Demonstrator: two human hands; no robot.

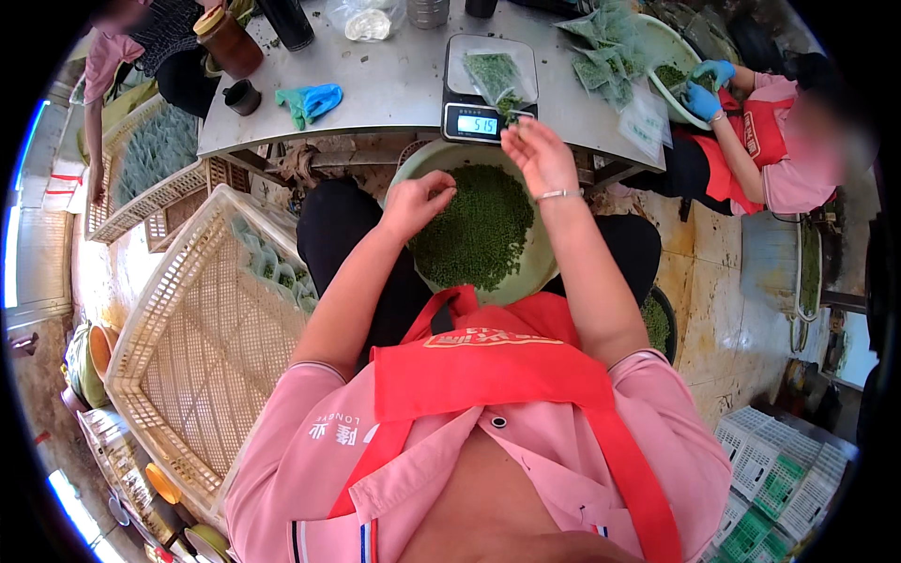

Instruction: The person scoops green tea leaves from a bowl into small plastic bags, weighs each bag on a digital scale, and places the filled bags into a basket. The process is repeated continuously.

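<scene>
Here, the left hand (413,205) is over the left side of a basin (540,255) of greens (474,230), its thumb and fingers narrow; whether they pinch anything I cannot tell. The right hand (546,159) is farther off, by the near right corner of the scale (453,124), its fingers bent and close together; whether they hold any green is unclear too. Just beyond their tips, a sprig (509,105) shows at the near end of a bag (490,73), which lies on the scale with greens inside.

The scale stands at the near edge of the tabletop (394,89); the basin is nearer and lower, between the person's knees. On the tabletop, more bags (605,66) are heaped to the right, and crumpled gloves (312,103) lie left of the scale. At far right, a co-worker's gloved hands (706,92) are at a bowl (655,86). Near left, a crate (211,361) holds upright packets (267,267).
</scene>
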